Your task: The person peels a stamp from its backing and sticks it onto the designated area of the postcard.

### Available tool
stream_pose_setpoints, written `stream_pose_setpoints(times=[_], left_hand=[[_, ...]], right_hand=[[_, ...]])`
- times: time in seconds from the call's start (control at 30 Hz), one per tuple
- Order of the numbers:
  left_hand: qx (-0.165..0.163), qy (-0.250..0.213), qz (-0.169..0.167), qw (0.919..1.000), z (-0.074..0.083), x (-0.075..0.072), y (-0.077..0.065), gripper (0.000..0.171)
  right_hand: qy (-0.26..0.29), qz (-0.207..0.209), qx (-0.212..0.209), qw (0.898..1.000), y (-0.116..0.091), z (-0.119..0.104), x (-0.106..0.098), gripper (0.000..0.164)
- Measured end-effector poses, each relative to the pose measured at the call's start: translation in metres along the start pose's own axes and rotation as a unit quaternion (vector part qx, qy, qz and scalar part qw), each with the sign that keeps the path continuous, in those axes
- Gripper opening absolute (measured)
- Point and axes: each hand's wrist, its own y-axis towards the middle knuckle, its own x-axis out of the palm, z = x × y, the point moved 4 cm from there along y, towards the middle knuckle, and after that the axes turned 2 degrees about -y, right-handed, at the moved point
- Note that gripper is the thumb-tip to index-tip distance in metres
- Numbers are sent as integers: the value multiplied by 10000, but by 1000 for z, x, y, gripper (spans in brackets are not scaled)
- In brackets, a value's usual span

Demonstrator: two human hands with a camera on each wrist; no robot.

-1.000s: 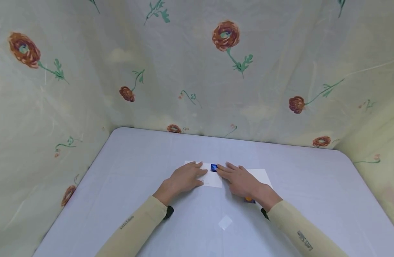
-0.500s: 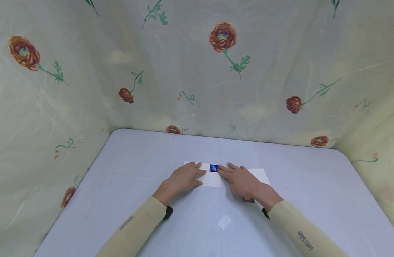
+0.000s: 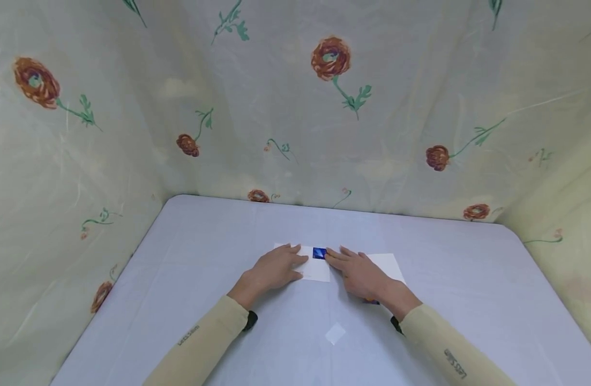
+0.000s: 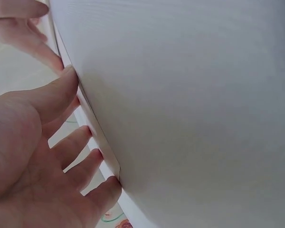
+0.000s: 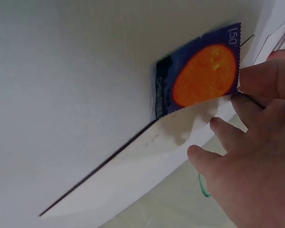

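Observation:
My left hand (image 3: 273, 266) rests with spread fingers on the left part of a white envelope-like paper (image 3: 318, 273); its thumb lies at the near edge of that paper (image 4: 97, 130). At the paper's upper right corner sits a small blue stamp (image 3: 318, 253). Extended fingertips of my right hand (image 3: 359, 273) touch the stamp's right side. Below the right palm, a second postage stamp (image 5: 206, 76), dark blue with an orange sun and "150", overlaps the near edge of another white paper (image 3: 387, 265). Most of this second stamp is hidden by the hand in the head view.
A small whitish square (image 3: 335, 333) lies nearer to me on the white-covered table (image 3: 218, 230). A flower-patterned curtain (image 3: 382, 134) hangs behind and along both sides of the table.
The head view has shifted slightly. My left hand stays on the paper and my right fingertips stay at the blue stamp; the right palm now covers a bit more of the sun stamp.

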Motion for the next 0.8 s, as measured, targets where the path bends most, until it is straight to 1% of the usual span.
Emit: stream_pose_setpoints(times=[0.13, 0.23, 0.43, 0.5, 0.67, 0.8], left_hand=[[-4, -58, -36, 10000, 1, 2, 0, 51], [-38, -23, -58, 10000, 1, 2, 1, 52], [-153, -1, -52, 9999, -2, 3, 3, 52], [-186, -102, -47, 9998, -2, 3, 2, 51], [-152, -255, 18, 9996, -1, 2, 1, 50], [-120, -177, 51, 9998, 1, 1, -1, 49]], right_hand=[[184, -56, 149, 9997, -2, 2, 2, 59], [276, -26, 161, 9995, -4, 3, -1, 61], [413, 59, 346, 9985, -9, 9, -6, 65], [574, 77, 425, 9974, -12, 11, -7, 65], [1112, 126, 587, 9920, -19, 18, -11, 63], [1289, 164, 613, 9896, -23, 21, -15, 60]])
